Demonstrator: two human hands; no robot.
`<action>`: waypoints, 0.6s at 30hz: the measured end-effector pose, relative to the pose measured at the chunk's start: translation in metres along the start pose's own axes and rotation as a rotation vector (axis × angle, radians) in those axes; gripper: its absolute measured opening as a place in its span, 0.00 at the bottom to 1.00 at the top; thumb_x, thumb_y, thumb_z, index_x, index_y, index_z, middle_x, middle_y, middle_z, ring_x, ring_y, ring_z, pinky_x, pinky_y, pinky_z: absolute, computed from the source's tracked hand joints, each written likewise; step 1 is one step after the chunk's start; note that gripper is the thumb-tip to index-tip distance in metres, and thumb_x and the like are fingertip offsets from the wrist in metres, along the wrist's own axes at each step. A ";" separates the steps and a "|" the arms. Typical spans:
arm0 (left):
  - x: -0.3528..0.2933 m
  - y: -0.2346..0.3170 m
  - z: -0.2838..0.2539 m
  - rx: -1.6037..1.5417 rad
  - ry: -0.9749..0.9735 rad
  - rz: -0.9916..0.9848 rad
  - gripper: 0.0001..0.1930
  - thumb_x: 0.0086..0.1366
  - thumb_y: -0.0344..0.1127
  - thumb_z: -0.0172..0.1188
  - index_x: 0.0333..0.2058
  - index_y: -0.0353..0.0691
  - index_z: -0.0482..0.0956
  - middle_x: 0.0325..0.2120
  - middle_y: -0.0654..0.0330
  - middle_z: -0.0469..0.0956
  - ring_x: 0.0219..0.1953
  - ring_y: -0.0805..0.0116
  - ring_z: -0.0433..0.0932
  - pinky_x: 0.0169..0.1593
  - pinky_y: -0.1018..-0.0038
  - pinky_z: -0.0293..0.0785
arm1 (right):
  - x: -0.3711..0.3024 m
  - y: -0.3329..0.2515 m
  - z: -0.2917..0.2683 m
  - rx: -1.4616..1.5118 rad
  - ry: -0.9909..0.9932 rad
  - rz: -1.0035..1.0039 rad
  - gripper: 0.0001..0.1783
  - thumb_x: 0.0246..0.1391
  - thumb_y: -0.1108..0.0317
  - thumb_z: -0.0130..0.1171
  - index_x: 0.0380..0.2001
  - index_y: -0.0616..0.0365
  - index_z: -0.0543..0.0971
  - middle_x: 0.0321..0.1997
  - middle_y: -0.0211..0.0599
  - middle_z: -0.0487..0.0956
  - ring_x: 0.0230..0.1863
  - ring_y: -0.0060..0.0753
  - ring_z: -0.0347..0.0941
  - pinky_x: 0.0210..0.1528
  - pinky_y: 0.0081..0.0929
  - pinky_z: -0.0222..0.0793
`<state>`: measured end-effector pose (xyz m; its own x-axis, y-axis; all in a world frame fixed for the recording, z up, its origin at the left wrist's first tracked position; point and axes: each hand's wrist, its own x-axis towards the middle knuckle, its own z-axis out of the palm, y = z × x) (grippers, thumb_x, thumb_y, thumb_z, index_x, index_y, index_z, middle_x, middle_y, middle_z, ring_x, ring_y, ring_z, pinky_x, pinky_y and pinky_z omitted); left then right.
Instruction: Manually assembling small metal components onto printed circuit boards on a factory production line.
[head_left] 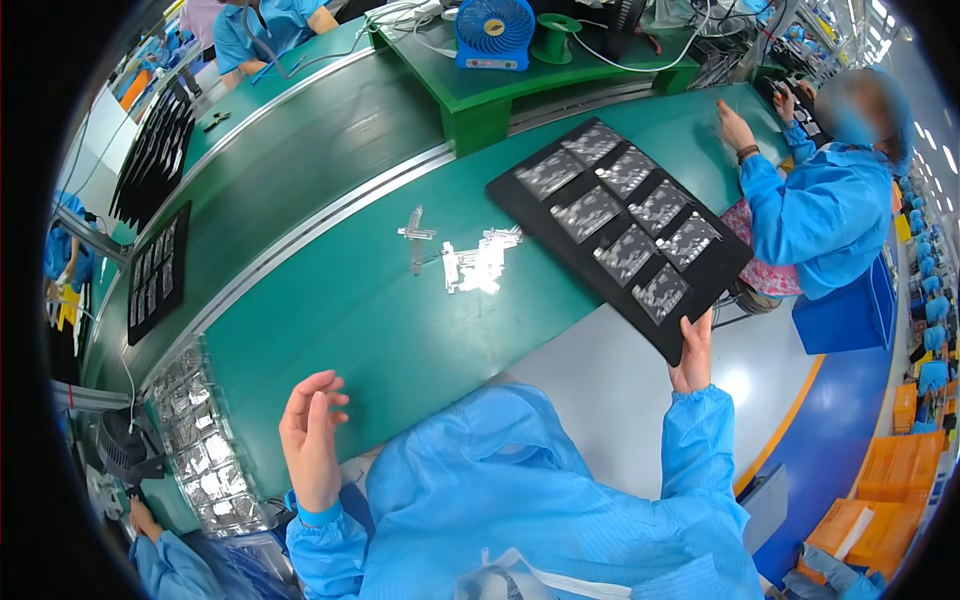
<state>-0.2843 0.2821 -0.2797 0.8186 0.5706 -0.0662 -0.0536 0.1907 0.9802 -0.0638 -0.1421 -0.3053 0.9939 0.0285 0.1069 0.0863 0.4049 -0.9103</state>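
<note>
My right hand (693,355) grips the near corner of a flat black tray (590,245), thumb on its upper face. The tray is tilted over the right end of the green bench. Two rows of grey, speckled rectangular parts (628,253) lie in it; they look like small circuit boards, though blur hides the detail. My left hand (313,440) is raised above the bench's near edge, holding nothing, its fingers loosely bent and apart from the thumb. Between my hands and beyond them, a loose pile of thin, shiny metal pieces (480,262) lies on the bench, with a few more pieces (416,228) beside it.
A similar filled black tray (158,272) lies on the conveyor at left. A clear plastic blister tray (205,440) rests at the bench's left end. A blue fan (495,32) stands on a green raised shelf (470,85). A co-worker in blue (825,215) sits at the right.
</note>
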 end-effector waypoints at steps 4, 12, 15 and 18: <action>-0.036 0.018 -0.050 0.022 0.036 -0.027 0.13 0.73 0.36 0.52 0.50 0.36 0.77 0.42 0.60 0.79 0.40 0.75 0.75 0.42 0.78 0.70 | -0.025 0.000 0.029 0.099 0.090 -0.013 0.36 0.66 0.80 0.42 0.73 0.49 0.48 0.71 0.37 0.60 0.66 0.35 0.65 0.66 0.31 0.68; -0.079 0.034 -0.115 0.088 0.069 -0.045 0.13 0.73 0.35 0.51 0.48 0.35 0.78 0.41 0.58 0.81 0.41 0.75 0.77 0.44 0.77 0.73 | -0.011 0.043 0.021 -0.030 0.355 -0.095 0.35 0.60 0.68 0.63 0.68 0.46 0.61 0.42 0.19 0.77 0.26 0.09 0.66 0.18 0.11 0.59; -0.083 0.051 -0.146 0.096 0.018 -0.064 0.12 0.73 0.35 0.52 0.48 0.35 0.78 0.41 0.59 0.81 0.42 0.74 0.77 0.46 0.77 0.73 | -0.024 0.047 0.014 -0.205 0.586 -0.053 0.35 0.56 0.61 0.66 0.65 0.48 0.65 0.35 0.23 0.77 0.15 0.13 0.58 0.14 0.16 0.50; -0.083 0.037 -0.128 0.049 0.022 -0.042 0.12 0.73 0.34 0.52 0.48 0.35 0.78 0.40 0.59 0.81 0.43 0.74 0.77 0.46 0.78 0.73 | 0.023 0.053 -0.030 -0.434 0.713 -0.190 0.29 0.58 0.61 0.62 0.60 0.59 0.71 0.48 0.36 0.79 0.32 0.28 0.74 0.27 0.21 0.66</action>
<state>-0.4274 0.3440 -0.2621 0.8065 0.5805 -0.1116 0.0095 0.1760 0.9844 -0.0348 -0.1473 -0.3626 0.7532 -0.6451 0.1285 0.1303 -0.0452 -0.9904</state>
